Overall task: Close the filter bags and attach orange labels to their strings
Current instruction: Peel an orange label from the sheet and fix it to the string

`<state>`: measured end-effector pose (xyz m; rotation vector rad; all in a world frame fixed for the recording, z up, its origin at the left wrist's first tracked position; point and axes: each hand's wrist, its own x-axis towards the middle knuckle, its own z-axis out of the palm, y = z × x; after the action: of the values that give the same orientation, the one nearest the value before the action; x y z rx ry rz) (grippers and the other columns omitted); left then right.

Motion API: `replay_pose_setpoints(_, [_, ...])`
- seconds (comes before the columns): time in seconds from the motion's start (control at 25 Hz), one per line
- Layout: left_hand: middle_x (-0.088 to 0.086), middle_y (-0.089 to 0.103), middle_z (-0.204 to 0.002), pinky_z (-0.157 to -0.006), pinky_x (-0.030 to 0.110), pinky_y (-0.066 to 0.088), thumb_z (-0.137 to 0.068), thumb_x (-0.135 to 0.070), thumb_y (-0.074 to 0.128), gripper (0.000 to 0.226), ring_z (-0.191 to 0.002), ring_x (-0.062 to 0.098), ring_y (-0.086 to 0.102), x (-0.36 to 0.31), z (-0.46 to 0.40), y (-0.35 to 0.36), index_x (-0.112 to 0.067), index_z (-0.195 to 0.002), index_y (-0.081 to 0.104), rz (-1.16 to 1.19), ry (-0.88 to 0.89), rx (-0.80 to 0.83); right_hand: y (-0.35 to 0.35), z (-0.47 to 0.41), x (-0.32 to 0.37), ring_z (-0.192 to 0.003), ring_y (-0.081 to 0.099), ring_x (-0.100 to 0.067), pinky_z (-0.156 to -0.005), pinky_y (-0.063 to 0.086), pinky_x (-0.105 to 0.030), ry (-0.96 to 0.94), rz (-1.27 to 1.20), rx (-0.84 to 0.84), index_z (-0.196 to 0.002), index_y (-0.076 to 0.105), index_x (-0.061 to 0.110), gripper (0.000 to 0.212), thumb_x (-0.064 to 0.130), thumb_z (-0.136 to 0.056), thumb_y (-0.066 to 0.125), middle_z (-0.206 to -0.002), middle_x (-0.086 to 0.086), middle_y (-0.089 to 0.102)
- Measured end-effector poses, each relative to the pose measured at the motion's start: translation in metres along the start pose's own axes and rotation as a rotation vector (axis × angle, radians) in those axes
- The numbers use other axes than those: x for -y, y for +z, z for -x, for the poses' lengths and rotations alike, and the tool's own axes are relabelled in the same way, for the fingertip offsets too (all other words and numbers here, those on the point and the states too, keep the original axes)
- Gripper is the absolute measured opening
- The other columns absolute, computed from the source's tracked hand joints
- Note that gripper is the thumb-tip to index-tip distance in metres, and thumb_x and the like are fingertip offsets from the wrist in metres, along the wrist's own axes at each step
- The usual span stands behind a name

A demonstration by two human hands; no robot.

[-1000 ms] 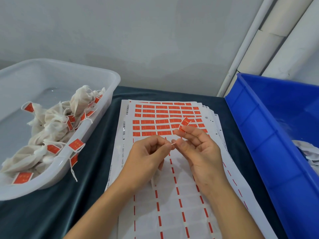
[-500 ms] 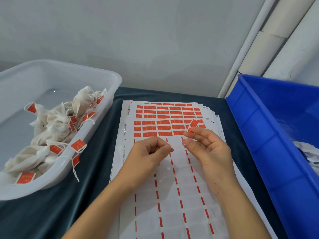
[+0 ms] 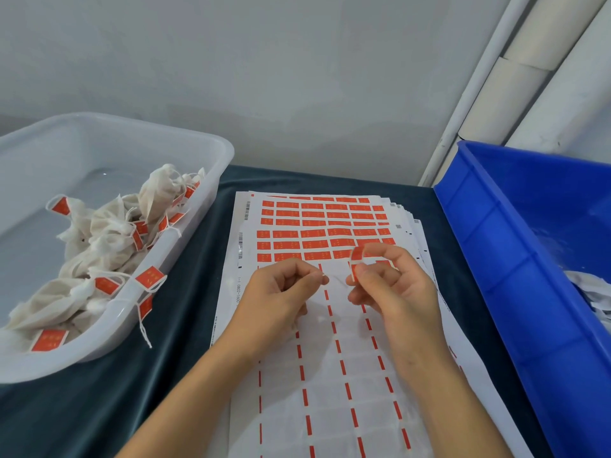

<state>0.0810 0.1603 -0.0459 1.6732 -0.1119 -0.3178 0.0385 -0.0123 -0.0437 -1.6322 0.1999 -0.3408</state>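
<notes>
My right hand (image 3: 393, 285) pinches an orange label (image 3: 356, 259), folded between thumb and fingers, above the label sheets. My left hand (image 3: 281, 292) pinches the end of a thin white string (image 3: 335, 280) that runs across to the right hand. Whatever bag hangs from the string is hidden under my left hand. A stack of label sheets (image 3: 314, 226) lies under both hands, orange labels left at the far rows and peeled backing near me.
A white tub (image 3: 205, 150) on the left holds several closed filter bags (image 3: 109, 233) with orange labels; one string hangs over its rim. A blue bin (image 3: 496, 246) on the right holds white bags (image 3: 591, 292). Dark cloth covers the table. White pipes stand at the back right.
My hands have drawn apart, stretching the string between them. The right hand has folded the orange label over near the string's end.
</notes>
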Motion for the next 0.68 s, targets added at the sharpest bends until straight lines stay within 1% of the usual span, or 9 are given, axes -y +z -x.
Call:
replay_pose_setpoints(0.08, [-0.020, 0.063, -0.059, -0.043, 0.008, 0.039, -0.103, -0.027, 0.063, 0.018, -0.043, 0.000, 0.054, 0.000, 0.000, 0.000, -0.022, -0.092, 0.076, 0.002, 0.001, -0.007, 0.002, 0.002, 0.002, -0.081, 0.077, -0.019, -0.070, 0.062, -0.021, 0.019, -0.022, 0.047, -0.118, 0.069, 0.035, 0.024, 0.030, -0.095, 0.073, -0.090, 0.004, 0.079])
replay_pose_setpoints(0.16, [-0.020, 0.063, -0.059, -0.043, 0.008, 0.039, -0.103, -0.028, 0.063, 0.018, -0.043, 0.000, 0.054, 0.000, 0.000, 0.001, -0.022, -0.092, 0.076, -0.002, 0.010, -0.008, 0.004, 0.004, 0.004, -0.080, 0.077, -0.022, -0.068, 0.063, -0.026, 0.045, -0.067, 0.064, -0.110, 0.073, 0.031, 0.021, 0.035, -0.090, 0.074, -0.089, 0.001, 0.079])
replay_pose_setpoints(0.24, [-0.019, 0.063, -0.059, -0.042, 0.009, 0.039, -0.103, -0.028, 0.063, 0.018, -0.043, 0.000, 0.054, -0.001, 0.001, 0.001, -0.023, -0.090, 0.076, -0.003, 0.027, -0.008, 0.007, 0.006, 0.005, -0.075, 0.077, -0.024, -0.065, 0.062, -0.026, 0.079, -0.101, 0.074, -0.102, 0.076, 0.028, 0.020, 0.040, -0.085, 0.074, -0.087, -0.001, 0.079])
replay_pose_setpoints(0.36, [-0.017, 0.063, -0.059, -0.043, 0.008, 0.039, -0.103, -0.029, 0.063, 0.019, -0.045, 0.000, 0.055, 0.000, 0.002, 0.001, -0.026, -0.088, 0.076, -0.020, 0.060, -0.005, 0.011, 0.007, 0.003, -0.070, 0.076, -0.025, -0.062, 0.060, -0.024, 0.121, -0.090, 0.097, -0.098, 0.077, 0.027, 0.010, 0.034, -0.092, 0.074, -0.085, -0.002, 0.079])
replay_pose_setpoints(0.52, [-0.015, 0.062, -0.059, -0.044, 0.009, 0.040, -0.102, -0.029, 0.063, 0.021, -0.046, 0.000, 0.055, 0.000, 0.003, 0.001, -0.026, -0.086, 0.076, -0.023, 0.081, 0.000, 0.014, 0.007, 0.000, -0.067, 0.075, -0.023, -0.060, 0.059, -0.023, 0.136, -0.066, 0.090, -0.100, 0.077, 0.026, 0.009, 0.032, -0.094, 0.073, -0.085, 0.000, 0.079])
replay_pose_setpoints(0.68, [-0.016, 0.065, -0.062, -0.050, 0.008, 0.044, -0.102, -0.029, 0.063, 0.022, -0.054, -0.002, 0.059, -0.001, 0.004, 0.001, -0.028, -0.083, 0.075, -0.056, 0.117, -0.007, 0.016, 0.006, -0.002, -0.066, 0.075, -0.022, -0.059, 0.059, -0.023, 0.126, -0.053, 0.088, -0.096, 0.077, 0.033, 0.005, 0.032, -0.095, 0.073, -0.084, 0.001, 0.079])
